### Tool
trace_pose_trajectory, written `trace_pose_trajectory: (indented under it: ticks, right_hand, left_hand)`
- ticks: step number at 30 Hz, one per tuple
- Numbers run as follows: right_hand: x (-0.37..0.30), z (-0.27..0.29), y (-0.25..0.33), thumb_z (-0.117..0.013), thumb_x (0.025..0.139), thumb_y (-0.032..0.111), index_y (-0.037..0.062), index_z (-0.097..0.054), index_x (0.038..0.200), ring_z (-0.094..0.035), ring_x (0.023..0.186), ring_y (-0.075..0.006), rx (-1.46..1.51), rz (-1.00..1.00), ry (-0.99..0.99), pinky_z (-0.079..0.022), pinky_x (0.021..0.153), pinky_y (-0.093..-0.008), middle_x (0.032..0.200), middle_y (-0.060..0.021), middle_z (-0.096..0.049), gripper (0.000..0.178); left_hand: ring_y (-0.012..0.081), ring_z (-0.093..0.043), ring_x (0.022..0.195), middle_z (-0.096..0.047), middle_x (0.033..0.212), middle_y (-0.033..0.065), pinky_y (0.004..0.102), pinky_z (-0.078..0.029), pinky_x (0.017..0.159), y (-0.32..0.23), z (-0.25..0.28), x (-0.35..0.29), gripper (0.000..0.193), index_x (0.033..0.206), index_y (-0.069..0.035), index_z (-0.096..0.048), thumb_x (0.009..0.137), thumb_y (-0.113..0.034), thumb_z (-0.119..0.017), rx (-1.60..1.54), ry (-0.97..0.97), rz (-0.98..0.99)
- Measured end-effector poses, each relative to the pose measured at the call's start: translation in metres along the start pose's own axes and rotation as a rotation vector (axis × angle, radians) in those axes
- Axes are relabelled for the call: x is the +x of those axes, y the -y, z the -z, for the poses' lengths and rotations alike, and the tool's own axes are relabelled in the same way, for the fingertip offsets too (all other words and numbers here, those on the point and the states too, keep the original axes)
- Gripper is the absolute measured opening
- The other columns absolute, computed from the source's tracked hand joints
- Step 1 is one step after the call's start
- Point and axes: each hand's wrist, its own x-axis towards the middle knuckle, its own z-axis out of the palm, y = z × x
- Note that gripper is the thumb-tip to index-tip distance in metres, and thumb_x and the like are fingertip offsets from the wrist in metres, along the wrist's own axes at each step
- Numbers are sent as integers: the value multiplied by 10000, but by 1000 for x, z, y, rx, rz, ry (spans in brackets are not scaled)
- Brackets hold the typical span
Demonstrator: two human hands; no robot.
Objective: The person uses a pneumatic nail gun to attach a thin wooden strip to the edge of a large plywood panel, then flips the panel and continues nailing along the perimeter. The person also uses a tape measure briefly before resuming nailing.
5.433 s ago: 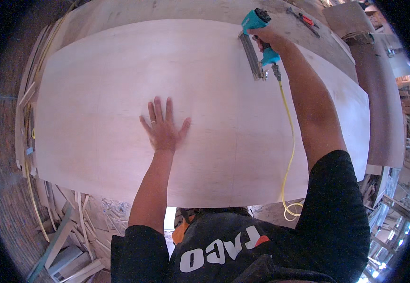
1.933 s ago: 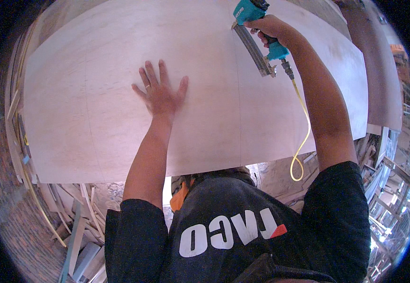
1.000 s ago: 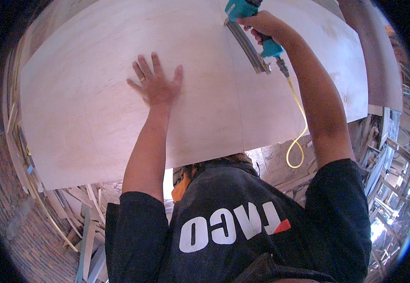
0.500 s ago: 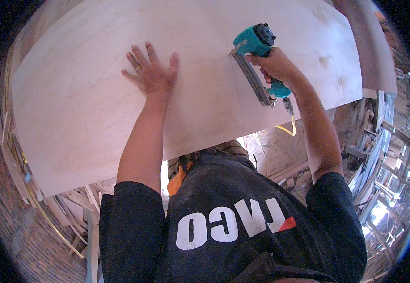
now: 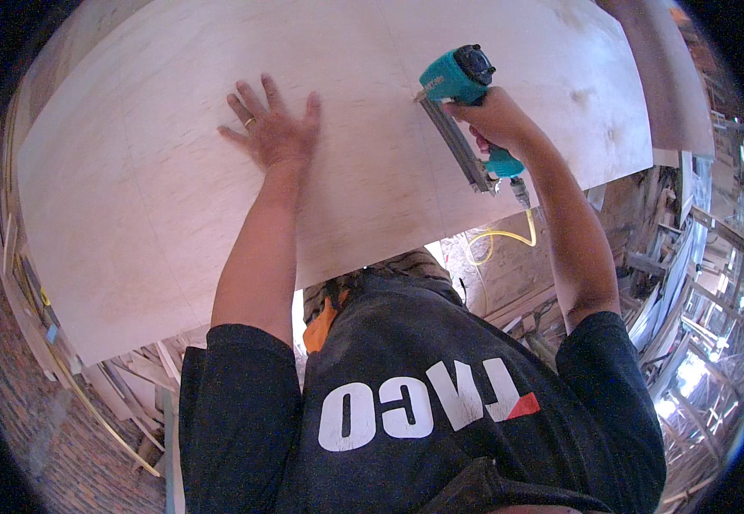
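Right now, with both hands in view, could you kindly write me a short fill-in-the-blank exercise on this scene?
1. The teal-and-black, pistol-shaped nail gun, gripped by the right hand, sits to the ____ of the left hand.
2. The left hand, fingers spread, lies palm ____ on the pale, flat wooden panel.
3. The thin, curving hose from the nail gun is coloured ____.

Missing words: right; down; yellow.
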Motion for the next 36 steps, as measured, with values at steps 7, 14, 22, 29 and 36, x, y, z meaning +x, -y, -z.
trace_pose_trajectory:
  ticks: [7, 14, 22, 29, 36]
  right_hand:
    - [2, -5, -16, -817, 946, 389, 40, -657, 848, -587, 454, -132, -14, -29, 0, -469, 449, -313, 579, -8, -565, 397]
    - [-10, -4, -7, -811, 960, 402, 47, -656, 830, -591, 455, -134, 19, -14, -21, -467, 441, -312, 570, -7, -566, 409]
    - [-60, -14, -35, -792, 984, 353, 33, -668, 885, -592, 449, -138, -17, -107, 33, -453, 437, -319, 566, -8, -587, 357]
    - [-66, -14, -44, -777, 988, 330, 15, -686, 926, -593, 440, -144, -22, -36, -9, -456, 438, -322, 561, -23, -595, 333]
    - [-78, -17, -37, -787, 978, 334, 17, -683, 928, -598, 445, -146, 10, -90, -10, -458, 438, -320, 569, -29, -601, 337]
  left_hand:
    - [398, -36, 1667, -102, 1802, 187, 777, -2, 1234, 0, -8, 3, 994, 1731, -178, -230, 981, -804, -416, -38, -71, -15]
    - [402, -49, 1665, -109, 1800, 189, 770, -1, 1240, -2, -9, 7, 1004, 1729, -177, -235, 973, -813, -417, -46, -79, -14]
    - [401, -56, 1664, -91, 1804, 179, 763, -15, 1247, -3, -5, 4, 999, 1733, -187, -218, 980, -826, -366, 6, -93, -28]
    - [408, -68, 1662, -105, 1802, 180, 767, -40, 1245, -12, -6, 10, 995, 1734, -187, -213, 983, -822, -365, 12, -88, -17]
    - [414, -68, 1660, -107, 1801, 185, 774, -41, 1240, -7, -6, 10, 998, 1731, -181, -221, 981, -820, -377, -24, -81, -31]
